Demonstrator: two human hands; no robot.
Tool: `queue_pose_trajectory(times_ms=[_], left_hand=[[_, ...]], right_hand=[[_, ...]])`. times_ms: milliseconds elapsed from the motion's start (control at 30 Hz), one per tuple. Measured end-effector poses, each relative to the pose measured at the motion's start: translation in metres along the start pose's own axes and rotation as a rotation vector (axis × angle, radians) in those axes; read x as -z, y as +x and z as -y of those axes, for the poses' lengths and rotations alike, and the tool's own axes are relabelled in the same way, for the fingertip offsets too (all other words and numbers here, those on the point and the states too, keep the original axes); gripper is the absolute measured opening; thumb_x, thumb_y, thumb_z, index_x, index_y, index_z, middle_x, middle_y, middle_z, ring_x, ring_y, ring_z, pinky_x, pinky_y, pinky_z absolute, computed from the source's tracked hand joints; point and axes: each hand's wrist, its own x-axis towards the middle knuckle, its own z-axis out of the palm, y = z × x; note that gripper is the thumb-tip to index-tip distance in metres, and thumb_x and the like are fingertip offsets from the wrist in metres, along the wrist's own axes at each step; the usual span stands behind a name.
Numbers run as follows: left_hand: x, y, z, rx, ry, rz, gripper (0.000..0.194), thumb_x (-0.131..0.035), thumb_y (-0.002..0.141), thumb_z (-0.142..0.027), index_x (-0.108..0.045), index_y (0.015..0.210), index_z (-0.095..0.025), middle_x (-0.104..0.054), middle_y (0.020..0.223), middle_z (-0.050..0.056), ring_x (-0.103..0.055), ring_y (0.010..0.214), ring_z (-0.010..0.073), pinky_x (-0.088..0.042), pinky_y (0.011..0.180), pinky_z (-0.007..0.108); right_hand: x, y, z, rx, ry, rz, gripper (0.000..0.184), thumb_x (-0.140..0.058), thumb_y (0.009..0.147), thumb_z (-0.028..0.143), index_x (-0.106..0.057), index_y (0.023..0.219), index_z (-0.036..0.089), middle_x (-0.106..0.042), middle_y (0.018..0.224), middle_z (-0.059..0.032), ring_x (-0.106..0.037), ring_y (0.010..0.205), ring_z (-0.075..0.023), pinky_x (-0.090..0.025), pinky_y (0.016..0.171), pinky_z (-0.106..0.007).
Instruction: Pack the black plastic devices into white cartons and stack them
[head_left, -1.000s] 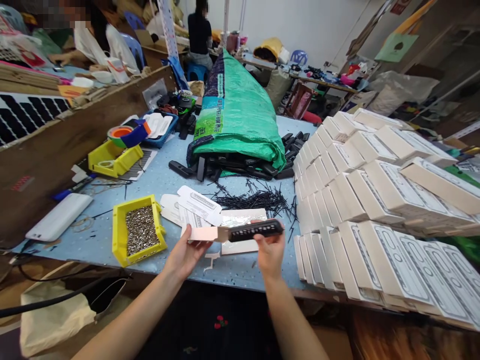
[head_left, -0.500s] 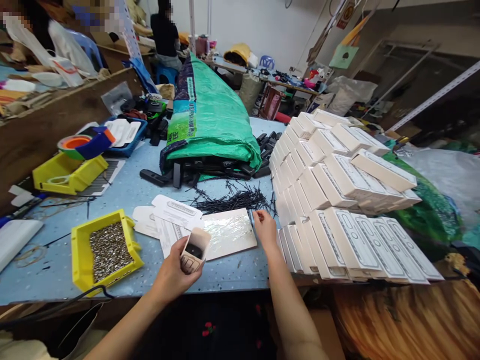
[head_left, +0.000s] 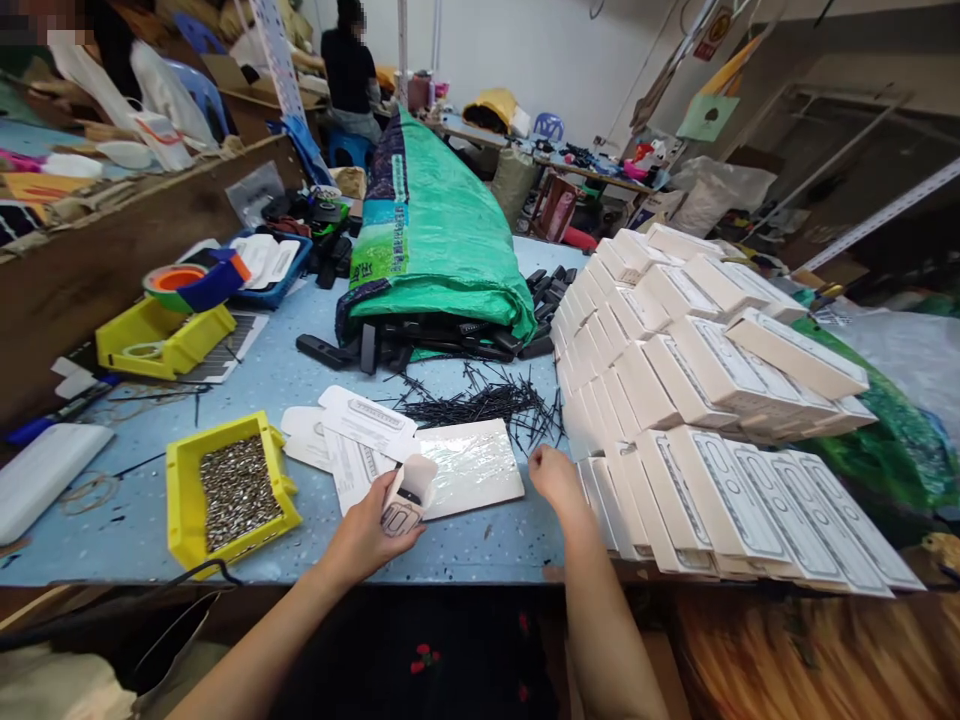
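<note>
My left hand (head_left: 364,540) is wrapped round a small white box (head_left: 402,518), upright with its end flaps open. Something black shows inside the box. My right hand (head_left: 555,476) is curled closed above the table, just right of a flat white board (head_left: 469,470) with a shiny surface. What its fingers hold, if anything, is hidden. Beyond the board lies a loose heap of thin black screws or pins (head_left: 480,402). Flat printed white cartons (head_left: 360,425) overlap at the board's left.
Stacked white boxes (head_left: 697,390) rise close to my right hand. A yellow bin (head_left: 180,500) of small metal parts stands at left. Behind the pins lies a green sack (head_left: 450,230), with black parts (head_left: 367,348) at its mouth. A person (head_left: 349,75) sits far back.
My right hand has drawn slightly back from the pin heap, and its fingers have curled in more. The left hand keeps its hold on the box. The whole view has shifted a little.
</note>
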Motion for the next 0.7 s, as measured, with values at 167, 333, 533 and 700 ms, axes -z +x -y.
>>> queue_pose_trajectory(times_ms=[167, 333, 533, 700], left_hand=[[0.003, 0.004, -0.006, 0.016, -0.002, 0.042, 0.073, -0.064, 0.073, -0.051, -0.033, 0.133, -0.022, -0.062, 0.119, 0.012, -0.064, 0.103, 0.0314, -0.049, 0.082, 0.037], [0.006, 0.006, -0.009, 0.0, 0.014, 0.069, 0.073, -0.063, 0.074, -0.051, -0.033, 0.133, -0.02, -0.061, 0.121, 0.013, -0.062, 0.105, 0.0326, -0.048, 0.084, 0.038], [0.005, 0.004, -0.01, -0.018, 0.011, 0.054, 0.072, -0.064, 0.073, -0.047, -0.035, 0.134, -0.021, -0.059, 0.126, 0.012, -0.06, 0.11, 0.0311, -0.048, 0.088, 0.038], [0.003, 0.008, -0.013, -0.01, 0.029, 0.028, 0.071, -0.064, 0.073, -0.044, -0.035, 0.133, -0.02, -0.059, 0.126, 0.012, -0.062, 0.108, 0.0302, -0.048, 0.088, 0.039]], right_hand=[[0.011, -0.022, -0.008, 0.169, 0.004, -0.146, 0.035, -0.041, 0.088, 0.01, -0.065, 0.113, 0.014, -0.065, 0.101, -0.0114, -0.062, 0.088, -0.0202, -0.046, 0.08, -0.03], [0.0, -0.018, 0.009, 0.562, 0.02, -0.25, 0.039, -0.04, 0.081, 0.001, -0.071, 0.099, 0.014, -0.063, 0.101, -0.0114, -0.058, 0.098, -0.0218, -0.048, 0.086, -0.035], [-0.005, 0.012, 0.046, 0.616, 0.342, -0.024, 0.028, -0.05, 0.09, 0.019, -0.063, 0.115, 0.016, -0.069, 0.095, -0.0047, -0.065, 0.086, -0.0142, -0.05, 0.085, -0.027], [0.004, 0.011, 0.07, 0.638, 0.09, 0.031, 0.024, -0.05, 0.088, 0.011, -0.067, 0.103, 0.018, -0.069, 0.101, -0.0088, -0.065, 0.092, -0.0178, -0.047, 0.083, -0.026]])
